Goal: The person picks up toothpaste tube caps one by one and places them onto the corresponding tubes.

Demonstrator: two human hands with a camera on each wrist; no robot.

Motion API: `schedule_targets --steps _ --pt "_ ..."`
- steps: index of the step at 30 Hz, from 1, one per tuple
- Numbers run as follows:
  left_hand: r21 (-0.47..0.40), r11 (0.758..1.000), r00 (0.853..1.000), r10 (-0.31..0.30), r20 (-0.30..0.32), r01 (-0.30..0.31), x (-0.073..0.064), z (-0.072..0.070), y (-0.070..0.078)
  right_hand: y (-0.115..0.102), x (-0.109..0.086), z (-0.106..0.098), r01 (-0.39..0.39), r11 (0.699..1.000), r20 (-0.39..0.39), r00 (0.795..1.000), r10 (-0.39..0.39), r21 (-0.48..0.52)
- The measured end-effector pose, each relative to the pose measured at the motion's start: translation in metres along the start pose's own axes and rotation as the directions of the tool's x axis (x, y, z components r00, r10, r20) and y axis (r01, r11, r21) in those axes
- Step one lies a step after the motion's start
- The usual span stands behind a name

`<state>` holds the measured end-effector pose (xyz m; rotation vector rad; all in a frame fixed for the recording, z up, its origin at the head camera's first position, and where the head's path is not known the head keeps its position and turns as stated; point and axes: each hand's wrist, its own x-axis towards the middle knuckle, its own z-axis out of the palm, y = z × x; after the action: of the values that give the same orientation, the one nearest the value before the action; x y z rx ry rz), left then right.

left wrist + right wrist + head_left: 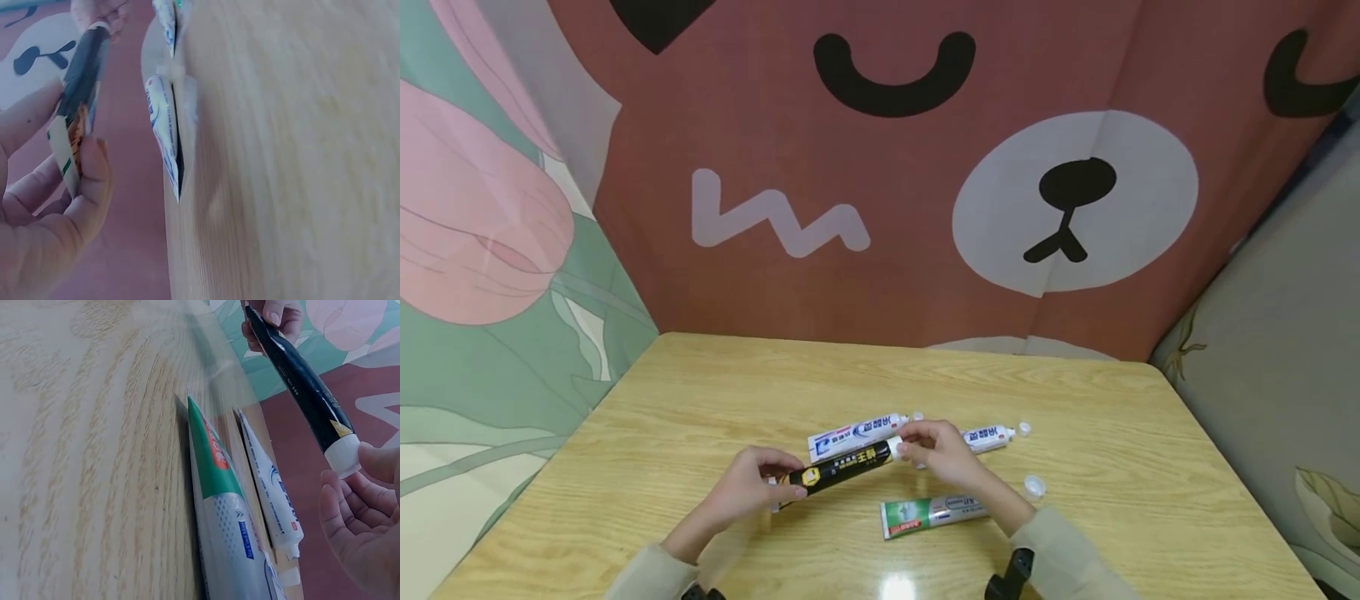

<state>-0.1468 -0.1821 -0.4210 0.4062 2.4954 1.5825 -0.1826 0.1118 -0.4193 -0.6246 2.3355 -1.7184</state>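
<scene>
A black toothpaste tube (842,469) with gold and white print is held up by both hands, above the table. My left hand (747,490) pinches its flat crimped end between thumb and fingers. At the other end, the thumb and fingers of my right hand (946,454) grip the white cap (343,456), which sits on the tube's neck. Just behind the black tube lies a white and blue toothpaste tube (857,435), its nozzle uncapped. Below my right wrist rests a green and silver toothpaste tube (925,514), partly hidden by the forearm.
Another white and blue tube (988,438) lies behind my right hand, partly covered by it. Loose white caps lie near the tubes: a small one (1025,428), one (918,416) by my right fingers, and a larger one (1034,486). A printed cloth (910,300) hangs behind the wooden table (700,383).
</scene>
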Motion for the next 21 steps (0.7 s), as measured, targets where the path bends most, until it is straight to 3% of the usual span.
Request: schedule_targets --steps 6,13,18,21 --pt "-0.128 0.991 0.999 -0.031 0.016 0.032 -0.003 -0.003 -0.003 0.002 -0.002 0.000 -0.029 0.998 0.006 1.000 0.029 0.053" --pt "-0.028 0.999 0.997 0.018 -0.073 -0.020 -0.002 0.003 0.002 -0.001 -0.002 0.000 -0.031 0.999 -0.005 1.000 0.031 0.025" --pt "0.017 1.000 0.997 0.013 -0.073 -0.011 0.000 0.005 0.003 0.004 0.000 0.000 -0.031 1.000 -0.011 0.999 0.031 0.003" --pt "0.027 1.000 0.998 -0.006 -0.055 0.008 0.000 0.005 0.003 0.013 0.002 0.001 -0.061 0.997 -0.013 0.998 0.061 0.040"
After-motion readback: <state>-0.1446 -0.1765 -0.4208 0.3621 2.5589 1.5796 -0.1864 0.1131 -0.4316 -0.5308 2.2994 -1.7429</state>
